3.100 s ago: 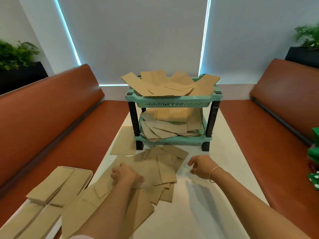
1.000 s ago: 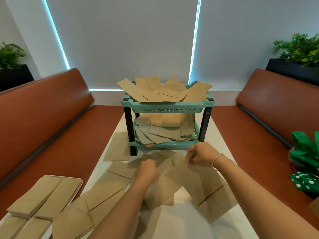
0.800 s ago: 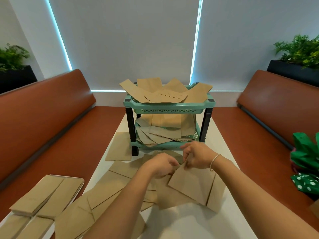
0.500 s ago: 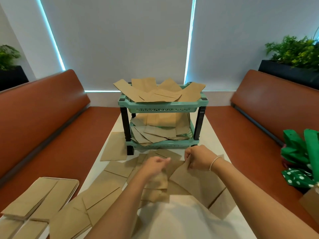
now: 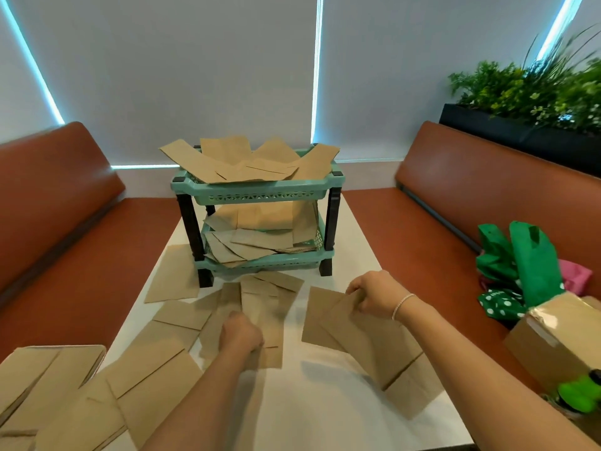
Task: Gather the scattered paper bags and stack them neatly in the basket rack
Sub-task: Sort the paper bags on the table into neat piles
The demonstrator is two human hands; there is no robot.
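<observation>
A teal two-tier basket rack stands at the far end of the white table, both tiers holding loose brown paper bags. More brown paper bags lie scattered in front of it and toward the near left. My right hand grips the upper edge of a small bundle of bags, lifted a little above the table's right side. My left hand is closed on a bag in the middle pile.
Orange bench seats run along both sides. A tray with stacked bags sits at the near left. On the right bench lie green and pink gift bags and a cardboard box. A planter stands behind the right bench.
My hands have parted: the right has carried its bundle of bags rightward, away from the pile, and the left has dropped onto the middle pile. The camera has turned right.
</observation>
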